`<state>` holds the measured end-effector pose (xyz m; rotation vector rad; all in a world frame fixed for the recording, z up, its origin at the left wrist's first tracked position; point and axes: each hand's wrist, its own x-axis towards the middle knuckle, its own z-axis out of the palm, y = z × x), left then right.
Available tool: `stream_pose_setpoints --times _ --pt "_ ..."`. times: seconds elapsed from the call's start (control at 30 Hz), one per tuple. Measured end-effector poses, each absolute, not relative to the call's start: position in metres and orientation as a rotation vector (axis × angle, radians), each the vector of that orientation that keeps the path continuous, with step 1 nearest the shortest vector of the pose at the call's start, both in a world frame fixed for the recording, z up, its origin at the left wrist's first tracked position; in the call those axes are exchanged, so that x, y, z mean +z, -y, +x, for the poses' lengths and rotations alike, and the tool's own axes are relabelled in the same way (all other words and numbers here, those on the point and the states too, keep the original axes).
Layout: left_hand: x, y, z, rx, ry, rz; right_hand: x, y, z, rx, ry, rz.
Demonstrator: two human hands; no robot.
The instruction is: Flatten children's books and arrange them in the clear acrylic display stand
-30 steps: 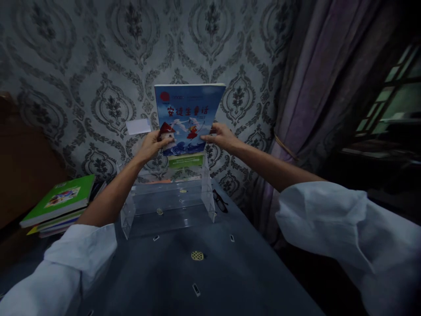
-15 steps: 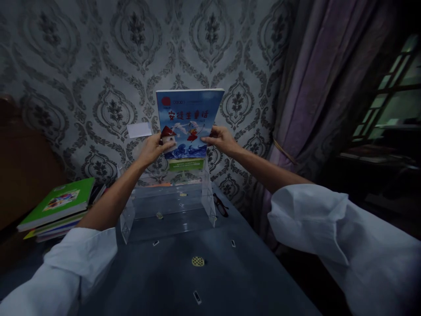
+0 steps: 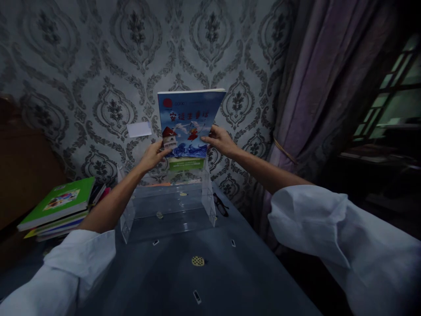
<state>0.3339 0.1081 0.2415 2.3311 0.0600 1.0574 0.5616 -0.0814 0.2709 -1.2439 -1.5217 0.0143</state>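
Observation:
Upright between my hands is a blue picture-covered book [image 3: 189,125], its front towards me. My left hand [image 3: 154,156] pinches its lower left edge, thumb on the cover and fingers behind. On the right edge, my right hand [image 3: 221,140] grips it the same way, thumb in front. Below it a clear plastic rack [image 3: 208,197] stands on the table. A book with a green strip [image 3: 186,164] shows at the back of the rack, mostly hidden by the blue book.
A stack of books topped by a green one [image 3: 61,199] lies at the left. Glasses [image 3: 221,205] rest right of the rack on the dark tablecloth [image 3: 158,276]. Patterned wallpaper [image 3: 115,105] rises behind, with a white card [image 3: 139,129] on it. A purple curtain [image 3: 305,87] hangs at the right.
My left hand has slid slightly down along the book's left edge. The book has shifted and tilted a little; my right hand stays nearly in place.

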Motion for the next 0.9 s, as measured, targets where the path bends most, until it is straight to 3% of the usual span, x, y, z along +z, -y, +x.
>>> stream_pose_setpoints --times 0.9 --pt "0.225 -0.12 0.343 1.177 -0.137 2.328 0.263 0.068 0.562 0.041 1.543 -1.237"
